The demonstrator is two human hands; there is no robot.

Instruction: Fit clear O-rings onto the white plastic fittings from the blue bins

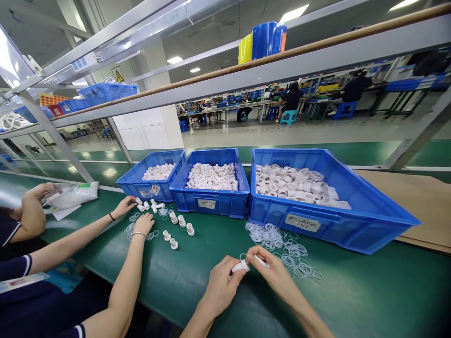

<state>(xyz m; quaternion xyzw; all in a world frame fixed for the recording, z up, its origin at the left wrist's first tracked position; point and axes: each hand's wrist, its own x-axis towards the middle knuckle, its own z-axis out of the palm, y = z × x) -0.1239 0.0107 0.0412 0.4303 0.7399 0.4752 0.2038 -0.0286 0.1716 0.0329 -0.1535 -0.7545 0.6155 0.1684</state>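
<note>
My left hand (221, 284) pinches a white plastic fitting (240, 267) with a ribbed collar, low over the green table. Right beside it, the fingertips of my right hand (274, 273) are closed near the fitting's upper end, where part of a thin clear ring (243, 256) shows. A white plastic piece (261, 262) also lies in my right hand's grip; its exact kind is partly hidden by the fingers. Behind my right hand, a loose pile of clear rings (269, 236) spreads in front of the largest blue bin (296, 220).
Left of the largest bin stand a middle blue bin (209, 201) and a smaller one (146, 188), holding small white parts. Several white fittings (181, 220) stand on the table (197, 263). At left, a co-worker's hands (143, 224) handle parts. Cardboard (412, 202) lies at right.
</note>
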